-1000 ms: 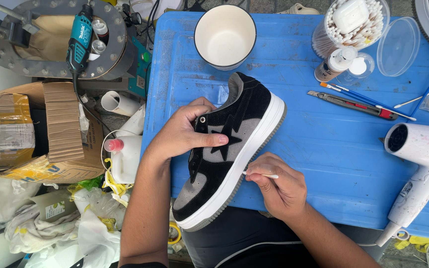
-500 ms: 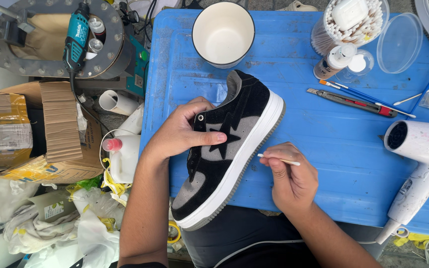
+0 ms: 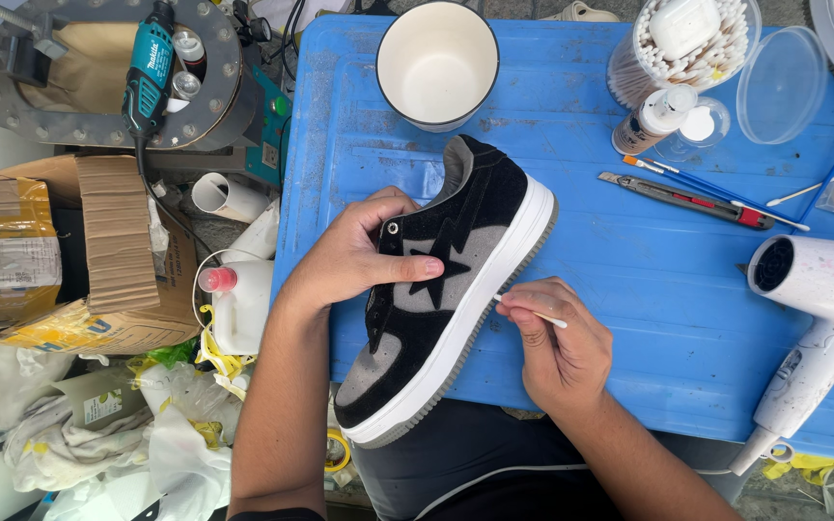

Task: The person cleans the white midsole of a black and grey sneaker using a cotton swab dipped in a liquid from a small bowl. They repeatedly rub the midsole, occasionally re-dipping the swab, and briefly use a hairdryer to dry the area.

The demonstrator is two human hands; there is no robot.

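Right hand [image 3: 560,347] closed around a thin cotton swab [image 3: 531,311], pinched between thumb and fingers, with the white tip pointing left and touching the white sole edge of the shoe [image 3: 446,289]. Left hand [image 3: 364,253] spread flat over the upper side of that shoe, thumb stretched along the dark star patch, fingers curled over the collar, pressing it steady; not clamped around it, only laid on top. Shoe black and grey with a white sole, lying on its side on the blue table [image 3: 629,289], long axis slanted from heel at upper right to toe at lower left, toe hanging over the near edge above the lap. From the right hand, sole directly to the left, just beside the knuckles; left hand on the far side of the shoe, so right hand nearer to the sole line. Farther out: empty white cup [image 3: 437,63] behind the heel, jar of cotton swabs [image 3: 684,43] and small bottle [image 3: 651,121] at upper right, utility knife [image 3: 687,200] and thin brushes beside it, white hair dryer [image 3: 818,309] at the right edge. Cardboard box [image 3: 79,251] and drill [image 3: 149,68] off the table to the left.
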